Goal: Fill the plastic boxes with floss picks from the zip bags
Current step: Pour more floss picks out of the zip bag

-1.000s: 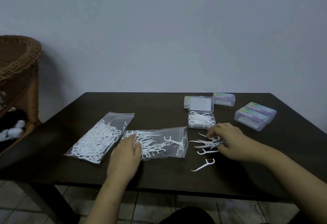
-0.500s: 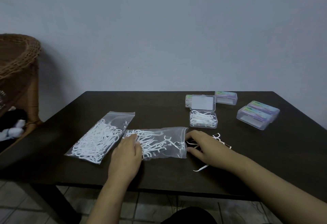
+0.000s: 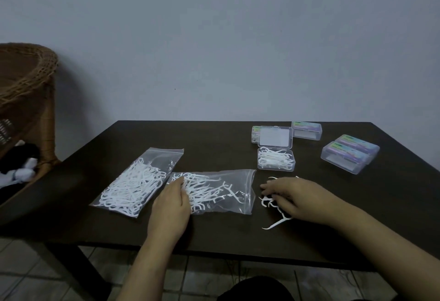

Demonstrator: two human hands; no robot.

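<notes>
Gathering is under way at the near right of the dark wooden surface (image 3: pixel 214 141): the right hand (image 3: pixel 294 197), half a second ago at the mouth of the opened clear zip bag (image 3: pixel 223 191), is now drawn back over the loose white floss picks (image 3: pixel 273 205) lying just right of that mouth, fingers curled loosely on them. The left hand (image 3: pixel 170 205) is pressed flat on the bag's left end, as before, gripping nothing. A fuller, second clear zip bag (image 3: pixel 140 179) lies to the left. The open clear plastic box (image 3: pixel 276 160), partly filled, is just beyond the picks, with closed lidded boxes (image 3: pixel 350 153) farther right. A transfer into the open box is judged next.
</notes>
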